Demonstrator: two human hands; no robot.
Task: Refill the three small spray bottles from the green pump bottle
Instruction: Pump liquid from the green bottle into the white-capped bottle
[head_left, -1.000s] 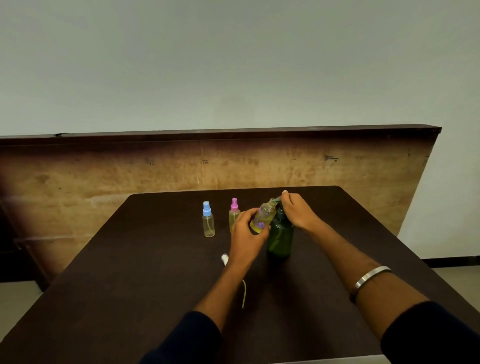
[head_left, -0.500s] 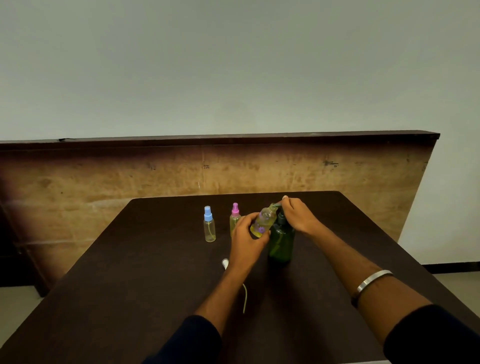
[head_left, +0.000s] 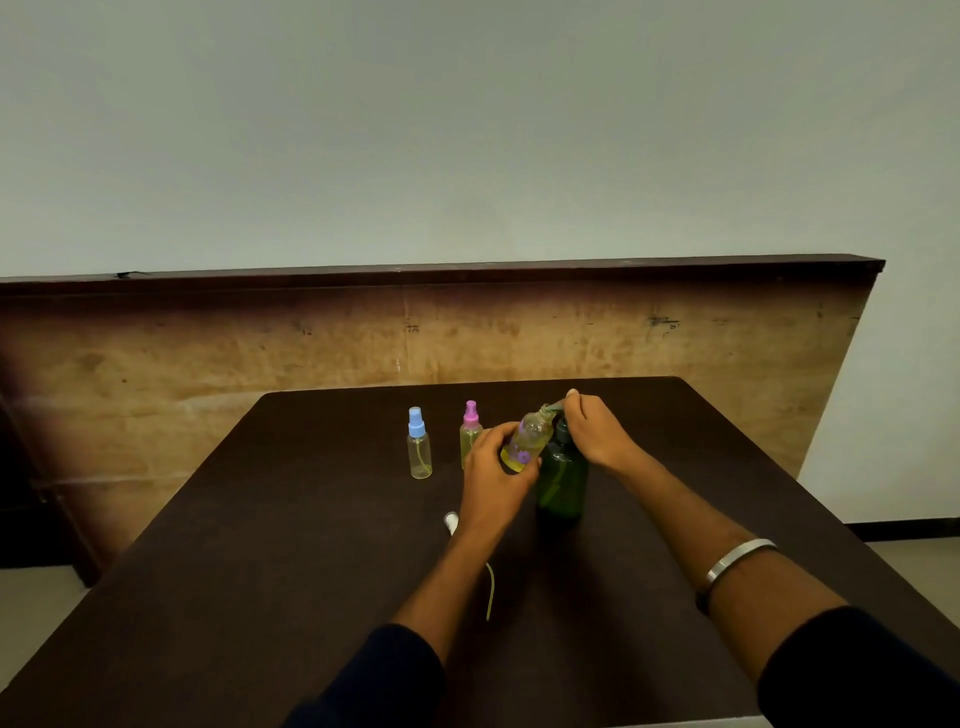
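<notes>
Head view: left hand (head_left: 493, 470) is wrapped around a small clear spray bottle (head_left: 527, 441), cap off, tilted so its open neck meets the spout of the green pump bottle (head_left: 562, 480). Right hand (head_left: 592, 428) is curled over the pump head with fingers pressing down on it; the green pump bottle stands upright on the dark bench (head_left: 260, 545), just right of the left hand. The held bottle shows a little yellowish liquid at its low end, so the fill looks early. To do this step well: keep the neck tight under the spout, press in slow full strokes, steady the pump bottle's base so it does not tip, and level the small bottle before it gets near full. Around: blue-capped spray bottle (head_left: 418, 447) and pink-capped spray bottle (head_left: 470, 434) stand upright further left, near each other, both capped; the pink one sits just behind the left hand's knuckles and could be knocked on withdrawal. A loose white spray cap (head_left: 451, 519) with its dip tube (head_left: 489, 592) lies on the bench under the left wrist, partly hidden. Right wrist carries a metal bangle (head_left: 740, 558). Nothing blocks the spout.
</notes>
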